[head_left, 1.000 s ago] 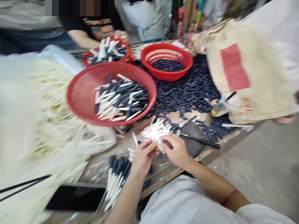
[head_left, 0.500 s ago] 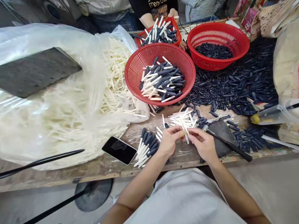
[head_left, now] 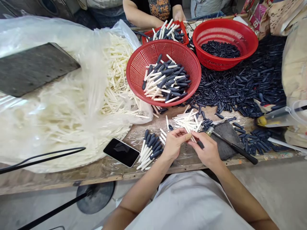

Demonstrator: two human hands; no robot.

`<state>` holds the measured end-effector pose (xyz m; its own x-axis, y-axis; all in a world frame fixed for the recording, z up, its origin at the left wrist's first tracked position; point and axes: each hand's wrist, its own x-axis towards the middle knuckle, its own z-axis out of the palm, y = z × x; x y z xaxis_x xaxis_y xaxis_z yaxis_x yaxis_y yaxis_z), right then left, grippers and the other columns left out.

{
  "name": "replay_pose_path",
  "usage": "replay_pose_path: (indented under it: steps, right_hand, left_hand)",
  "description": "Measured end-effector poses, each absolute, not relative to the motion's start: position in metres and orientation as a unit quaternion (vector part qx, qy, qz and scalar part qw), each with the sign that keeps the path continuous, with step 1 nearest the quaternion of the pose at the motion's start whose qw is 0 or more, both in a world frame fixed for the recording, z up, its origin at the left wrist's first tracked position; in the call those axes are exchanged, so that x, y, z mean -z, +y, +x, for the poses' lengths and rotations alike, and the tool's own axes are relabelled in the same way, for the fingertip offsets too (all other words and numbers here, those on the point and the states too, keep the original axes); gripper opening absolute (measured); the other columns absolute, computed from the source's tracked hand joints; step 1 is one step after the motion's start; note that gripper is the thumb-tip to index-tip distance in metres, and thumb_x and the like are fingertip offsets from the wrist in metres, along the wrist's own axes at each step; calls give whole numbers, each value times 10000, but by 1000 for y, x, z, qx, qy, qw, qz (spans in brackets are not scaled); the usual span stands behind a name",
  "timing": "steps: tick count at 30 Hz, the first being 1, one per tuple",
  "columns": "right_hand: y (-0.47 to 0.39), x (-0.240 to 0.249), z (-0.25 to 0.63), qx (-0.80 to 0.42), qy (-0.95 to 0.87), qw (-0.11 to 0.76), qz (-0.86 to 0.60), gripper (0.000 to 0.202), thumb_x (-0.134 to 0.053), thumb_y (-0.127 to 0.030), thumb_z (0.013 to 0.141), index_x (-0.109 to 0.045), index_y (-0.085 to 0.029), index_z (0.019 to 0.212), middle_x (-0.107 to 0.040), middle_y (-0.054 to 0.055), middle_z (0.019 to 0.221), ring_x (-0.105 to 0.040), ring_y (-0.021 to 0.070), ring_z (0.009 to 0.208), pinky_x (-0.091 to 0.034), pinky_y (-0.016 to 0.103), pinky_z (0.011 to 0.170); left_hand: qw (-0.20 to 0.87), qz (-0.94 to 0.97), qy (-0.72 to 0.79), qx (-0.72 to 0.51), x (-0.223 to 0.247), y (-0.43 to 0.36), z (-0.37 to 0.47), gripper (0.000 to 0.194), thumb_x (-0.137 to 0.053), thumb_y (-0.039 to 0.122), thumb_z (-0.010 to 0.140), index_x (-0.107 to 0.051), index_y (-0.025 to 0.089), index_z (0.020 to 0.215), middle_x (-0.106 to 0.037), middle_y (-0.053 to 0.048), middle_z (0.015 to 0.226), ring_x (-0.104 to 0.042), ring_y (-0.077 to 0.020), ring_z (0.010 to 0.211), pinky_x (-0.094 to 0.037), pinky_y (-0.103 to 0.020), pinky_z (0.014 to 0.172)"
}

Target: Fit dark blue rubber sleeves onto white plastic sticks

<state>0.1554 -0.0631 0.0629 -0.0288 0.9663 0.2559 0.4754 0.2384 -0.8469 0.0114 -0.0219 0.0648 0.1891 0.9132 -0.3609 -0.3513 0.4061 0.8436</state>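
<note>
My left hand pinches a slim white plastic stick between thumb and fingers. My right hand comes from the other side, its thumb and fingertips closed on the same stick. Something dark shows under the right palm; what it is I cannot make out. Just beyond my fingers lies a loose pile of white sticks. A hammer rests on a dark square pad beside my right hand. Left of my left hand is a row of white sticks with dark blue handles.
A phone lies at the left. Behind stand a red basket of handled sticks and a red basket of dark parts. Loose dark handles spread rightward; a plastic bag of white sticks fills the left. Another person works opposite.
My right hand has shifted slightly left, closer to my left hand, and the stick between them is more covered. The person opposite has leaned in, both forearms now over their red basket.
</note>
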Motion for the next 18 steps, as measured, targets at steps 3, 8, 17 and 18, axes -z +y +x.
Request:
replay_pose_path:
  steps: [3,8,17,18]
  right_hand:
    - [-65,-62,156,-225,-689,430,-538,262,-535,-160,951,-692,-216,1152,-745,63,973,-679,178,881,-535,316,815]
    - [-68,-63,163,-268,-677,433,-532,236,-520,-164,966,-699,-245,1096,-751,35,1000,-691,162,904,-538,298,822]
    - [-65,-63,183,-300,-692,344,-559,172,-556,-260,960,-679,-208,851,-675,-2,705,-610,132,645,-448,247,642]
    - [-64,-65,182,-277,-720,330,-544,203,-540,-251,965,-666,-200,814,-668,10,705,-598,138,656,-433,253,653]
  left_hand:
    - [688,356,456,-438,-64,-24,9,225,-799,319,713,-674,133,730,-658,0,632,-592,-112,549,-501,-232,545]
    - [562,552,444,-427,-67,-25,-7,170,-636,314,880,-715,166,908,-682,-2,723,-635,-108,610,-508,-225,610]
    - [430,716,411,-367,-58,-24,-26,223,-529,310,976,-695,169,931,-661,-6,672,-602,-110,574,-477,-217,582]
    - [406,763,383,-326,-58,-23,-27,219,-524,298,977,-697,171,937,-674,-21,713,-616,-122,629,-480,-227,622]
